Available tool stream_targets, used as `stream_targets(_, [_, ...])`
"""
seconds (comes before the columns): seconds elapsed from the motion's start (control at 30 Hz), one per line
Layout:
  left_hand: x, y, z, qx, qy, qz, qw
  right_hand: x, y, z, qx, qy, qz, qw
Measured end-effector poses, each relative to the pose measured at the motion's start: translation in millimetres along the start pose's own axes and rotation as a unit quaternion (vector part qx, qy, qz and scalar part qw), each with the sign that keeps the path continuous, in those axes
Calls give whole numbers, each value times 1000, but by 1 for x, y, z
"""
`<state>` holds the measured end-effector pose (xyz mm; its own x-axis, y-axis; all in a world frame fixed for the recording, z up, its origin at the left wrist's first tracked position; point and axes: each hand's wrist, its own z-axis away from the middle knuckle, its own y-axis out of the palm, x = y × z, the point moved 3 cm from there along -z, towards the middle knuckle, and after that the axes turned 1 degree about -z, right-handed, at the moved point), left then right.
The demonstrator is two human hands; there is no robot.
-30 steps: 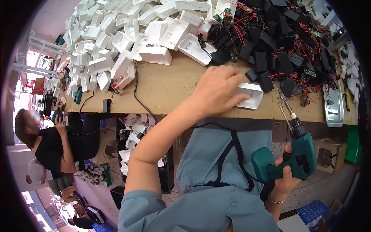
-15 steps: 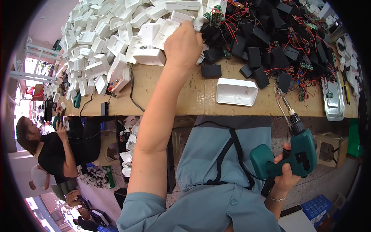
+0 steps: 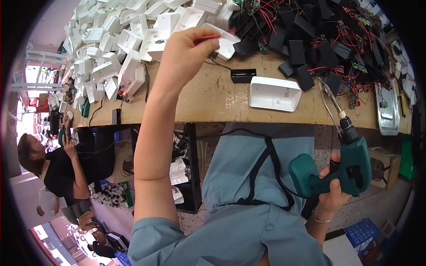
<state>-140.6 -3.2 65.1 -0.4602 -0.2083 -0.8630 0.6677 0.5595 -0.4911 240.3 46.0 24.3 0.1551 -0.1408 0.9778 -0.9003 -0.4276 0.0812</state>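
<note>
My left hand point(image 3: 188, 51) is closed in a pinch over the white pile's near edge, with thin red and black wires point(image 3: 217, 64) at its fingertips. The black lead runs to a small black battery box point(image 3: 244, 76) lying on the table with its hollow side showing. Just beyond the fingers lies a shallow white plastic tray-like part point(image 3: 225, 44). An open white plastic box point(image 3: 275, 94) sits nearer me. At the right, my right hand point(image 3: 333, 190) grips a green pistol-shaped soldering gun point(image 3: 358, 162) by its handle, its metal tip pointing up over the table edge.
White plastic housings point(image 3: 106, 40) are heaped at the left and back. Black boxes with red wires and green circuit boards point(image 3: 328, 48) pile up at the right, beside a metal tray point(image 3: 387, 113). A person point(image 3: 62, 164) works at the far left. The gun's black cord point(image 3: 239, 130) crosses my lap.
My left hand has drawn back to the left from the pile, now with wires in its fingers. The black battery box now shows its hollow side. The soldering gun has shifted slightly right.
</note>
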Motion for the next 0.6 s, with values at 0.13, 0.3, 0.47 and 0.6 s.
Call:
stream_targets(0.13, [-7,-6,15,-146,85,221,960,-9,5,-9,51,17,-107,993])
stream_targets(0.3, [-17,-37,25,-252,178,361,880,-26,32,-33,142,75,-301,940])
stream_targets(0.47, [-10,-2,44,-49,112,168,978,-39,69,-52,138,153,-340,917])
stream_targets(0.6, [-28,40,67,74,235,11,969,-45,80,-55,85,163,-367,912])
